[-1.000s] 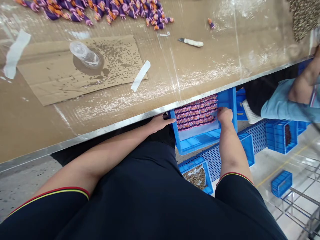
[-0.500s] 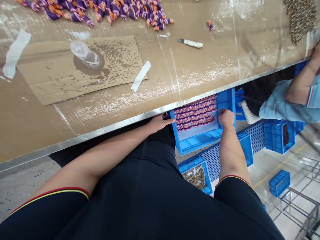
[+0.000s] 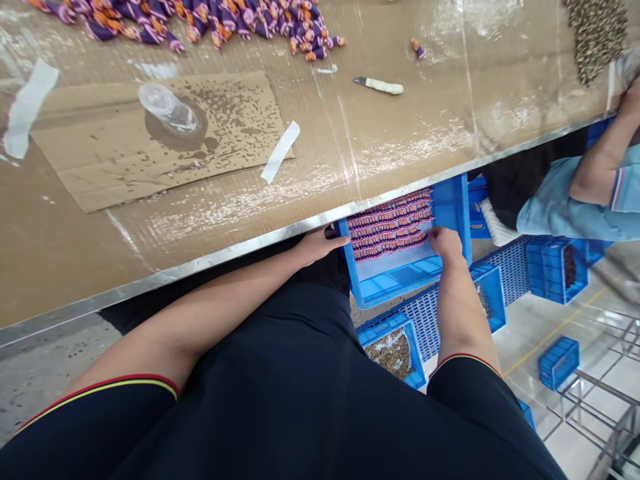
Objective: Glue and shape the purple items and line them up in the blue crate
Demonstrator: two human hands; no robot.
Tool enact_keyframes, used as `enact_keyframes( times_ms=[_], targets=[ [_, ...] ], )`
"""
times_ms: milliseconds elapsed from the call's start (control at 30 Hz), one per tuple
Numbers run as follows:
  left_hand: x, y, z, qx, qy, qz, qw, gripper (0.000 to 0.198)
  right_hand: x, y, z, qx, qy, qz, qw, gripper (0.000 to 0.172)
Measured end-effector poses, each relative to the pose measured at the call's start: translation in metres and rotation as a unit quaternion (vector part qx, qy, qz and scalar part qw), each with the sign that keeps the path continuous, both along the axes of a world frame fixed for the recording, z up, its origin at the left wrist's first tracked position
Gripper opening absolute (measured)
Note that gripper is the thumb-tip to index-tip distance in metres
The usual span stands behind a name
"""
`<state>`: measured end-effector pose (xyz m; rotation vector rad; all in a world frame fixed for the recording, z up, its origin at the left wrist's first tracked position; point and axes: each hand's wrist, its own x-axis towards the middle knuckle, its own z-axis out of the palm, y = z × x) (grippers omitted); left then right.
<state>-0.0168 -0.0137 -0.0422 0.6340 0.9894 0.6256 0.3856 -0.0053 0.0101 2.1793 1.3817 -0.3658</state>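
A blue plastic crate (image 3: 405, 280) sits tilted at the table's edge, partly under it. Rows of small purple, pink and orange pieces (image 3: 387, 230) lie inside on a pale liner. My left hand (image 3: 321, 247) holds the crate's left wall, thumb over the rim; its other fingers are mostly hidden. Inside the crate's right part, my right hand (image 3: 447, 243) is closed, fingertips pinched together at the right end of the lower rows. Whatever is in that pinch is too small to make out.
On the table (image 3: 210, 200) lie a heap of purple-orange pieces (image 3: 260, 17), a knife (image 3: 379, 85) and a clear plastic cup (image 3: 170, 110) on wet cardboard (image 3: 110, 160). A co-worker's arm (image 3: 597, 157) is at right. Below stands a crate of small brown pieces (image 3: 395, 353).
My right hand has moved left and slightly down, from near the crate's right wall to the ends of the rows. My left hand stays on the crate.
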Motion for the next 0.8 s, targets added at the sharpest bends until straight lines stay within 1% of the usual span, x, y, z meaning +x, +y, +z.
enact_keyframes(
  times_ms=[233, 533, 800],
  targets=[
    [0.000, 0.000, -0.004, 0.003, -0.012, 0.006, 1.000, 0.082, 0.002, -0.003, 0.001, -0.001, -0.001, 0.006, 1.000, 0.037],
    [-0.001, 0.002, 0.001, -0.004, 0.010, -0.008, 1.000, 0.085, 0.001, -0.007, -0.003, -0.005, -0.005, -0.014, 1.000, 0.040],
    [-0.001, 0.003, -0.003, -0.003, 0.008, -0.008, 1.000, 0.084, 0.002, -0.013, -0.003, 0.003, -0.004, -0.015, 1.000, 0.041]
  ],
)
